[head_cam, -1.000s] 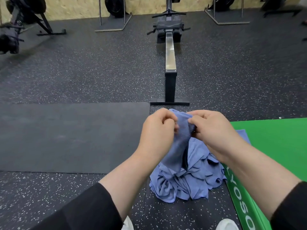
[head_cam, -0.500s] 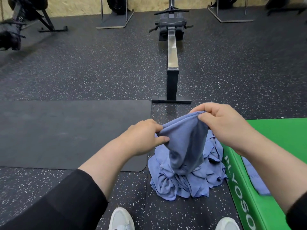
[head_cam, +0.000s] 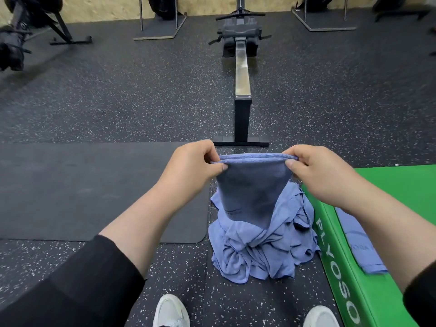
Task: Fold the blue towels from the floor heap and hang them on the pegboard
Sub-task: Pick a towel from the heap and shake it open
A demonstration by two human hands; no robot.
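Observation:
A blue towel (head_cam: 250, 192) hangs doubled over in front of me, its top edge stretched level between my hands. My left hand (head_cam: 192, 165) pinches its left corner and my right hand (head_cam: 323, 173) pinches its right corner. Below it, a heap of crumpled blue towels (head_cam: 264, 251) lies on the speckled floor. Another blue towel (head_cam: 361, 244) lies flat on the green plyo box (head_cam: 401, 190) at the right, partly hidden by my right forearm. No pegboard is in view.
A dark mat (head_cam: 94, 190) covers the floor at the left. A rowing machine (head_cam: 241, 74) runs straight ahead, its foot just beyond my hands. Metal stands and an exercise bike (head_cam: 26, 36) stand along the far wall. My white shoes (head_cam: 171, 311) show at the bottom.
My hands have moved apart from a bunched grip and pulled the towel's top edge taut and level. The towel has risen clear of the heap.

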